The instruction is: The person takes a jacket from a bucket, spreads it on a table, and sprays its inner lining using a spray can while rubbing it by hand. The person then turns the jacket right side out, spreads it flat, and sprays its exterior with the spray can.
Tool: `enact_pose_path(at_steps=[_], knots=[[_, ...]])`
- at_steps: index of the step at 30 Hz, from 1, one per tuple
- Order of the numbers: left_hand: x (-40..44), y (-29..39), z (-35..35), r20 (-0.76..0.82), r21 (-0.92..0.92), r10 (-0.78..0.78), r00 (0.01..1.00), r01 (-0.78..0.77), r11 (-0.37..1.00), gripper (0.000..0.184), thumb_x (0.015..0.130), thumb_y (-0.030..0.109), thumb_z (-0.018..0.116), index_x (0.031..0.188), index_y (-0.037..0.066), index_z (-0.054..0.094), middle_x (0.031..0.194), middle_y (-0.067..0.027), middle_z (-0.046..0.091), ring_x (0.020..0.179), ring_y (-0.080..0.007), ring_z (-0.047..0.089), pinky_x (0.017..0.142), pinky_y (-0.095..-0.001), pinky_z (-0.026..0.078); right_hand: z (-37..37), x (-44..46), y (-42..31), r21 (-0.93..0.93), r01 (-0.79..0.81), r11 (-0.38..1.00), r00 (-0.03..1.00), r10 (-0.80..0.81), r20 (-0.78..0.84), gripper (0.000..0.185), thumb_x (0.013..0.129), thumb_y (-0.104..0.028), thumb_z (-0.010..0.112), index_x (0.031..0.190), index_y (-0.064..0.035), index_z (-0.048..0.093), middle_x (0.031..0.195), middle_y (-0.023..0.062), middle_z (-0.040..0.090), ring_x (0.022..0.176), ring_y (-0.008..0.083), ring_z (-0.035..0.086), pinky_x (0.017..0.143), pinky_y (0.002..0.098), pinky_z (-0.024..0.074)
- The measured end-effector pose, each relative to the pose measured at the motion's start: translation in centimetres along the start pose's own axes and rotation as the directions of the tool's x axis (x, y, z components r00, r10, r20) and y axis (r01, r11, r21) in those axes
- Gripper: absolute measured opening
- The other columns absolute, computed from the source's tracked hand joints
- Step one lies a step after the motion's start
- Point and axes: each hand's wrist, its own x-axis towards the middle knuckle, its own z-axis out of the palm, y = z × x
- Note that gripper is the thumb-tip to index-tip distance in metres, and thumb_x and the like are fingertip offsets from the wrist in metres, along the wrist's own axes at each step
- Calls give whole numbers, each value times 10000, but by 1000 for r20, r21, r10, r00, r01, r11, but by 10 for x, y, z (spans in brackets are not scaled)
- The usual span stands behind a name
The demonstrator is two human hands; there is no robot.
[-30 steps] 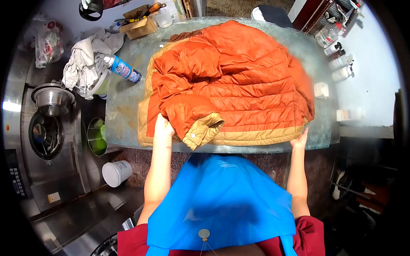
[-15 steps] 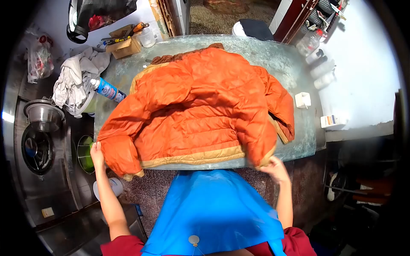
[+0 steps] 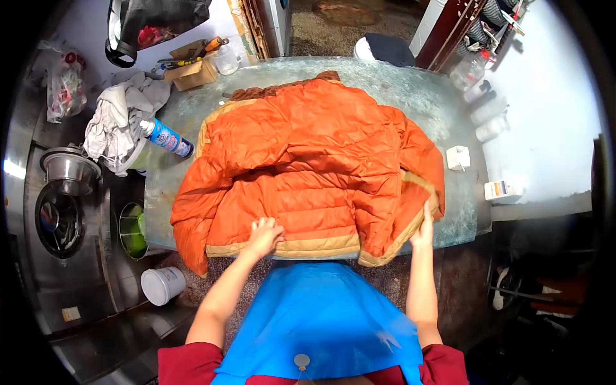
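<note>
An orange quilted jacket (image 3: 314, 147) with tan trim and a brown collar lies spread on the table, its hem at the near edge. My left hand (image 3: 265, 237) is over the lower left part of the jacket, just above the tan hem. Its fingers are bent and apart, holding nothing. At the lower right, my right hand (image 3: 422, 226) grips the jacket's tan-trimmed edge, which is lifted and turned toward the right. Part of the right fingers is hidden by the fabric.
The greenish table (image 3: 452, 205) holds a blue spray can (image 3: 168, 138), a small white box (image 3: 457, 158) and a cardboard box (image 3: 192, 75) of tools. Crumpled pale cloth (image 3: 119, 115) lies at the left. A white bucket (image 3: 163, 285) stands on the floor.
My left hand has let go of the left sleeve and moved right over the hem. My right hand has moved up and slightly right, pulling the front edge outward.
</note>
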Motion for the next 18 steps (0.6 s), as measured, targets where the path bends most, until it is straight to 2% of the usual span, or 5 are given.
enact_pose_path(at_steps=[4,7,11,15,18], knots=[[-36,-52,-39,-77,-104,62,995,-70,992,101,708,177,709,756,125,637,939,-51,535,1003,-297,466,815,-452,368,17,-29,-53,-256,358,898,929,-315,196,462,845,3,595,1286,-11,457,1244,144,559,1075,257,597,936,396,501],[-85,-68,-92,84,166,-182,980,166,972,50,712,161,663,740,120,657,1020,-99,536,1048,-319,456,825,-442,376,-6,-61,-46,-342,293,893,937,-339,-81,531,744,119,596,1248,0,480,1150,141,595,1014,250,603,902,349,494],[-108,-78,-89,19,465,-388,922,335,819,138,755,148,651,807,20,651,1030,-173,518,1042,-345,469,823,-445,406,-135,-79,10,-683,-435,587,864,58,-501,311,809,-70,696,1064,-71,520,821,40,604,577,102,568,426,224,424],[-35,21,-110,-199,172,-142,970,177,969,363,778,148,700,1062,-37,570,1023,-236,531,909,-388,526,780,-462,458,-144,-96,19,-499,-203,843,853,-98,-513,260,872,-239,685,1005,-118,498,730,3,564,582,95,575,492,203,459],[43,103,-98,-257,-168,-3,966,-42,985,583,801,224,703,1275,-18,465,1307,-265,456,1223,-419,428,1030,-473,360,-163,-61,27,-940,18,342,753,-623,-212,403,872,-201,664,1176,-18,474,1012,119,536,927,218,576,758,340,482]])
